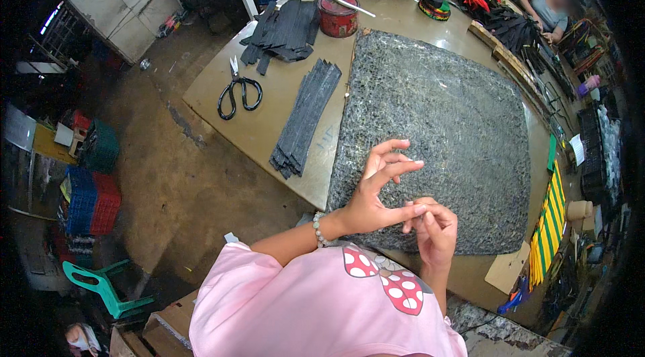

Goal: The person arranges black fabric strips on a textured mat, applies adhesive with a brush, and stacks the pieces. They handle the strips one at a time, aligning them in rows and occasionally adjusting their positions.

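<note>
Head view: left hand [379,185] and right hand [433,226] meet fingertip to fingertip over the near edge of the speckled stone slab [437,122]; whether they pinch anything cannot be told. Left of the slab lie black strips [306,118] and scissors [238,91] on the surface [269,128].

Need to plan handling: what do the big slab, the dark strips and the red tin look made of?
Big slab: likely stone, dark speckled granite look, matte, scuffed surface. Dark strips: thin, flat, flexible-looking, perhaps leather or synthetic sheet; dull black-grey. Red tin: apparently painted metal, slightly glossy round wall.
</note>
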Demonstrator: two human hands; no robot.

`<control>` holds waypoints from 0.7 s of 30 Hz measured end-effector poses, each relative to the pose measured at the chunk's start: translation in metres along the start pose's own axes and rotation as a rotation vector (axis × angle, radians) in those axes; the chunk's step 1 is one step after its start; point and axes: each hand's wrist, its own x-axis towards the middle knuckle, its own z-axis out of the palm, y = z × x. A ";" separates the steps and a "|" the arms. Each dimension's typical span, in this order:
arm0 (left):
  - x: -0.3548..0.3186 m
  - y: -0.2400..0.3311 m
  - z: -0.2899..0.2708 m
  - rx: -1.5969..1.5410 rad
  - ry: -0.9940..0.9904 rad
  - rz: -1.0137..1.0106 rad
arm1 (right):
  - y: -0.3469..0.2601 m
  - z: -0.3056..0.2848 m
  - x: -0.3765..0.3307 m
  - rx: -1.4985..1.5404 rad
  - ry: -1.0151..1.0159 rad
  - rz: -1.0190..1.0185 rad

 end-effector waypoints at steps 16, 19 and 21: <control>0.120 -0.073 -0.246 0.694 0.384 -0.122 | -0.039 -0.083 -0.027 -0.221 0.610 -0.476; 0.116 -0.098 -0.276 0.765 0.425 -0.118 | -0.050 -0.119 -0.052 -0.351 0.770 -0.554; 0.114 -0.111 -0.277 0.863 0.305 -0.072 | -0.059 -0.139 -0.065 -0.519 0.932 -0.531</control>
